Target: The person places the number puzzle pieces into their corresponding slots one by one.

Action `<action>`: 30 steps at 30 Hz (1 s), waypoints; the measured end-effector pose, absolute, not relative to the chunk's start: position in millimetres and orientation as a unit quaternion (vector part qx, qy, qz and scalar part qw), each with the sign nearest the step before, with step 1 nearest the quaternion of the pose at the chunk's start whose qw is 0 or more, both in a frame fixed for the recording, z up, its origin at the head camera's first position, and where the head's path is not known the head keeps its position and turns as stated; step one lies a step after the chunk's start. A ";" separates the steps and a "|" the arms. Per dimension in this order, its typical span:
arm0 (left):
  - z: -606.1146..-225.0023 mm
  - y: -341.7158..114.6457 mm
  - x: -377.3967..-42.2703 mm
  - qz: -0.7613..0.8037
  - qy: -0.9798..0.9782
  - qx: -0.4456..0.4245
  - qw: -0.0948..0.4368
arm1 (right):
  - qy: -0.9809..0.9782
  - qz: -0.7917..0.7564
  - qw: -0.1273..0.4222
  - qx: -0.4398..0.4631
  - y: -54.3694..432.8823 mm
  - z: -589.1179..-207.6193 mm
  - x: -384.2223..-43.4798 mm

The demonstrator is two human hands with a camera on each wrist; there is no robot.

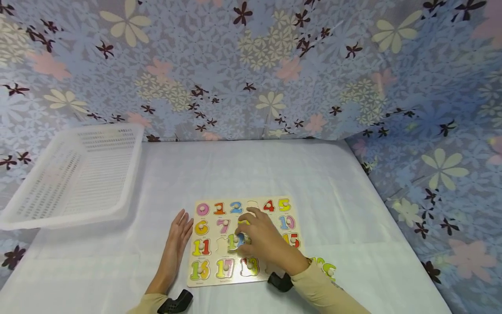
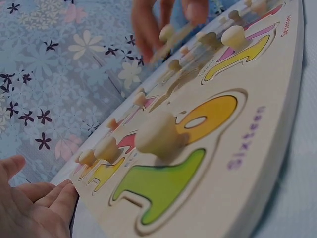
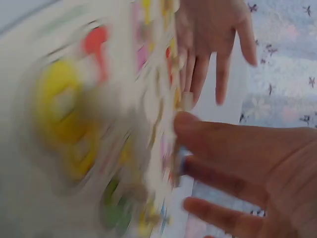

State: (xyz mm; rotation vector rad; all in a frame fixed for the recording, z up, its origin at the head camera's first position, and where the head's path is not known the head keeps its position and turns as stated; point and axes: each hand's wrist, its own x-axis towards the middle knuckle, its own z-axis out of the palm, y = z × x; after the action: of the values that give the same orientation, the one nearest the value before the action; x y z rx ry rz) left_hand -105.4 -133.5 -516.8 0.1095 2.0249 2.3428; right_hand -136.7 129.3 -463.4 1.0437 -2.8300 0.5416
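Note:
A wooden number puzzle board [image 1: 211,280] lies on the table, with knobbed number pieces in several recesses. Over its middle, my right hand [image 1: 263,237] pinches a number puzzle piece [image 1: 232,242] with a green 1 and a blue digit. The left wrist view shows this piece tilted and raised off the board, under the right fingers [image 2: 143,29]. An unfilled recess [image 1: 221,245] lies just left of it. My left hand [image 1: 178,237] rests beside the board's left edge, fingers straight; its fingertips [image 2: 69,193] are at the edge in the left wrist view.
Green number pieces [image 1: 328,269] lie on the table off the board's lower right corner, partly behind the right sleeve. A white plastic basket [image 1: 131,183] stands at the left. Floral cloth [image 1: 235,87] hangs behind the white-covered table [image 1: 251,170].

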 end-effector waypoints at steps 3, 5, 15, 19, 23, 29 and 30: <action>-516.3 -131.5 -106.1 0.757 0.652 0.034 0.023 | -0.923 0.160 0.018 0.349 111.1 -463.6 -138.5; -515.9 -130.6 -106.3 0.757 0.652 0.034 0.024 | -0.923 0.150 0.019 0.353 104.9 -465.3 -139.9; -514.0 -133.5 -105.8 0.750 0.661 0.034 0.023 | -0.926 0.123 0.039 0.354 91.2 -475.2 -136.7; -514.4 -134.5 -105.8 0.748 0.663 0.036 0.024 | -0.927 0.094 0.038 0.362 90.5 -472.5 -131.2; -515.9 -135.3 -105.8 0.751 0.658 0.039 0.023 | -0.925 0.096 0.026 0.366 96.8 -468.5 -127.1; -517.8 -134.9 -105.5 0.751 0.659 0.041 0.020 | -0.919 0.212 0.000 0.333 143.4 -460.1 -124.3; -517.6 -134.8 -105.4 0.749 0.661 0.040 0.021 | -0.920 0.222 -0.001 0.324 156.5 -459.0 -122.8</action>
State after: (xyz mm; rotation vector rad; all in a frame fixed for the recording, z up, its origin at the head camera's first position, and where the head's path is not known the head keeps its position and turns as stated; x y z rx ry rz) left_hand -105.4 -134.8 -517.6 0.1229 2.0484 2.3234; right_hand -122.8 156.5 -459.0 1.0189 -2.8906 0.6976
